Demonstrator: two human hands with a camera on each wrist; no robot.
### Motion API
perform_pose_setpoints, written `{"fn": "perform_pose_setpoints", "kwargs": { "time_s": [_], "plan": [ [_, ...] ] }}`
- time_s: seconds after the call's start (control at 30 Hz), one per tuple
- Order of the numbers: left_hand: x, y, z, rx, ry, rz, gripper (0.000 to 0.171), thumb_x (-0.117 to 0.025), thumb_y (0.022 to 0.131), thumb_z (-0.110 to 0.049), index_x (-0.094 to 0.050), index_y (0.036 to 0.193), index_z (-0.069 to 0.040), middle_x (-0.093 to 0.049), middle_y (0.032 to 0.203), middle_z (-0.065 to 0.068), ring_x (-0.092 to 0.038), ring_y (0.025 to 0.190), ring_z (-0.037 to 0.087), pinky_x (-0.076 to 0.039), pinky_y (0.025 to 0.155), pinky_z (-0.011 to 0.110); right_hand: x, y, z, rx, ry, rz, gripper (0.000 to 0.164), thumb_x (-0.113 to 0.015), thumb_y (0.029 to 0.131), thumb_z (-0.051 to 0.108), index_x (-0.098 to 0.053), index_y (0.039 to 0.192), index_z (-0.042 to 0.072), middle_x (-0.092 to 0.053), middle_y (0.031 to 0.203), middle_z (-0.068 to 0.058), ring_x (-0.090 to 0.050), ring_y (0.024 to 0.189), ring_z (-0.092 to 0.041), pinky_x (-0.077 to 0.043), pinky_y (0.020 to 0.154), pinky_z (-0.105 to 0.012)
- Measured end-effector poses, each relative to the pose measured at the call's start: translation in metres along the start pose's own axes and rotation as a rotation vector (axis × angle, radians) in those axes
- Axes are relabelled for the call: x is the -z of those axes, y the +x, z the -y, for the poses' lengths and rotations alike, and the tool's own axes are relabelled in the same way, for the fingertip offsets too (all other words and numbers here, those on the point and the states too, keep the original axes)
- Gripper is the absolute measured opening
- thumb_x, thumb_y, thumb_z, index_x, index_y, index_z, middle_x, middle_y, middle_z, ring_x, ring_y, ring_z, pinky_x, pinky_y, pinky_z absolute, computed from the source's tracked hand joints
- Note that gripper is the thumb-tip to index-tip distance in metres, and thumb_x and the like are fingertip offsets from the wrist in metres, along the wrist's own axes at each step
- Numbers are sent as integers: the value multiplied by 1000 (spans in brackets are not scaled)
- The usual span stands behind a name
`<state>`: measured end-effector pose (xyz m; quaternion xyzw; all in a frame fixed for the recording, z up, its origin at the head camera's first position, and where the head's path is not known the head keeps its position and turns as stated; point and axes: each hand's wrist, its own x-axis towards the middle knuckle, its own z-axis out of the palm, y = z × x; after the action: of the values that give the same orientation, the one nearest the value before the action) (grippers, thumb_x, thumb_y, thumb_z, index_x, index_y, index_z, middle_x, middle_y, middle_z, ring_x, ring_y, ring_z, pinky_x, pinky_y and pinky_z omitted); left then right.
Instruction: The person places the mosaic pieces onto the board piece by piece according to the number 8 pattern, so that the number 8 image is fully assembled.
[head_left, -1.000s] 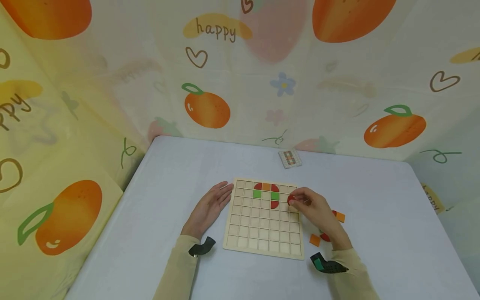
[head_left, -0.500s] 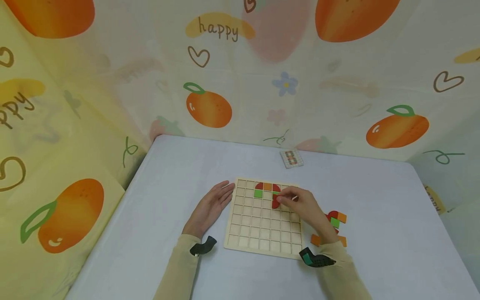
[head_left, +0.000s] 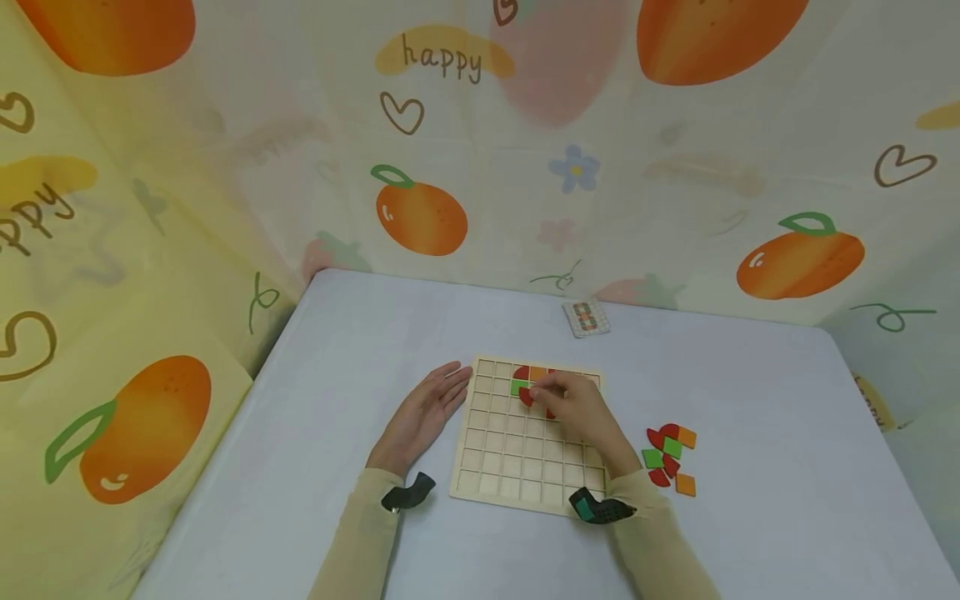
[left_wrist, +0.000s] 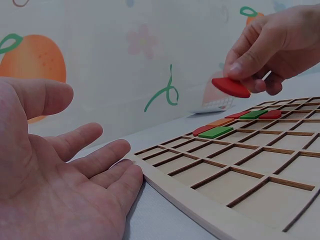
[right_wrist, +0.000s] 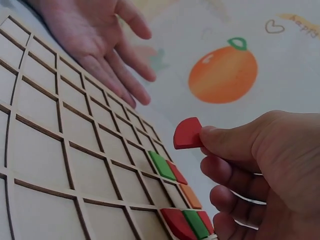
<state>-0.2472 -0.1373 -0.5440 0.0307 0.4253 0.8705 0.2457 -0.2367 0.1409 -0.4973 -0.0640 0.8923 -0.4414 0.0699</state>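
Observation:
My right hand (head_left: 581,412) pinches a red quarter-round tile (right_wrist: 188,133) between thumb and finger, held above the far part of the wooden grid board (head_left: 487,461). In the left wrist view the tile stays clear of the board. Set in the board's cells are a green square tile (left_wrist: 216,132), an orange square tile (right_wrist: 190,196) and several other red and green tiles, partly covered by the right hand in the head view. My left hand (head_left: 420,417) lies with fingers extended, fingertips right at the board's left edge.
Right of the board lies a loose group of red, green and orange tiles, among them an orange square (head_left: 686,484). A stack of pattern cards (head_left: 587,318) sits beyond the board near the back edge. Printed cloth (head_left: 300,167) rises behind the white table (head_left: 360,333).
My right hand has carried the red tile leftward from the board's right edge to over its far middle cells, uncovering the loose tiles at right. The left hand keeps its place by the board.

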Motion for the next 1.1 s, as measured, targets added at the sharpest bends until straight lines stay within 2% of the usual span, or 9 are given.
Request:
{"fn": "perform_pose_setpoints", "kwargs": {
  "time_s": [0.1,0.23,0.47,0.87,1.1],
  "plan": [
    [0,1,0,4,0,4,54,-34,112,-21,-17,160,-5,-23,167,17,-22,157,26,-20,130,34,-5,2,-2,-39,-25,-5,16,-70,96,26,-76,104,13,-73,101,-3,-60,90,-15,-51,79,-29],
    [0,1,0,7,3,1,53,-34,112,-21,-18,160,-5,-24,166,16,-23,157,25,-21,130,34,-10,3,-4,-58,-41,-5,13,-70,96,25,-76,102,15,-72,102,-3,-61,91,-16,-51,79,-30],
    [-1,1,-1,0,7,10,54,-35,112,-22,-16,160,-5,-24,166,17,-23,157,25,-21,130,34,-15,5,-7,-35,-88,-12,14,-70,96,24,-77,101,13,-69,95,-2,-56,84,-15,-47,72,-28],
    [0,0,-1,-9,13,20,55,-34,113,-22,-15,161,-4,-23,167,17,-22,157,26,-22,129,33,-20,7,-7,14,-169,2,8,-71,95,20,-78,94,15,-68,86,2,-51,80,-14,-44,66,-28],
    [1,0,0,-11,21,23,55,-35,112,-22,-15,161,-5,-24,166,16,-22,157,26,-22,129,33,-22,7,-6,7,-206,-2,7,-72,94,21,-77,95,16,-65,83,3,-50,80,-14,-43,65,-28]
  ]
}}
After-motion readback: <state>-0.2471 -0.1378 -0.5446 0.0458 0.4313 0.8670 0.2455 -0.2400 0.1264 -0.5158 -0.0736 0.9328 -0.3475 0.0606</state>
